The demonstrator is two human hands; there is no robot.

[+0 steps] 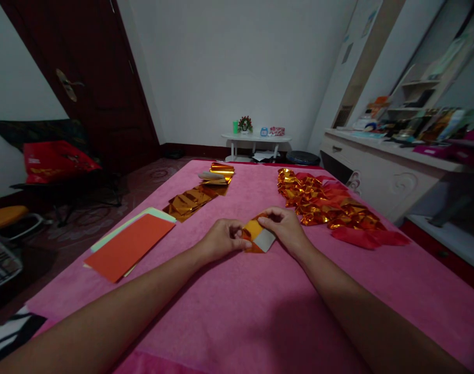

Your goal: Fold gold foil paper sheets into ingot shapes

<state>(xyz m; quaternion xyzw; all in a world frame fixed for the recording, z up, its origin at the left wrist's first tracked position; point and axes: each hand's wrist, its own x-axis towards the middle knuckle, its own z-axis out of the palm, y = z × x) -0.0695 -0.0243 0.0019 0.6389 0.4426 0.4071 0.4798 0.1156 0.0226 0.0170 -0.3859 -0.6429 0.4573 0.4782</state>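
A small piece of gold foil paper (pixel 252 229), partly folded, with a pale grey-white patch showing, is held between both hands just above the pink cloth. My left hand (pixel 224 239) pinches its left side between thumb and fingers. At the upper right edge, my right hand (pixel 284 224) grips the same paper, thumb on top. Right of my right hand lies a pile of shiny gold folded foil pieces (pixel 311 200), with red pieces (pixel 361 237) among them. Flat gold foil sheets (pixel 192 201) lie beyond my left hand, near a gold foil roll (pixel 222 170).
The pink cloth (pixel 237 311) covers the table. Orange paper sheets (pixel 131 244) over pale green and yellow ones lie at the left edge. A dresser (pixel 381 166) crowded with bottles stands at right. A red bag (pixel 60 161) rests on a chair at left.
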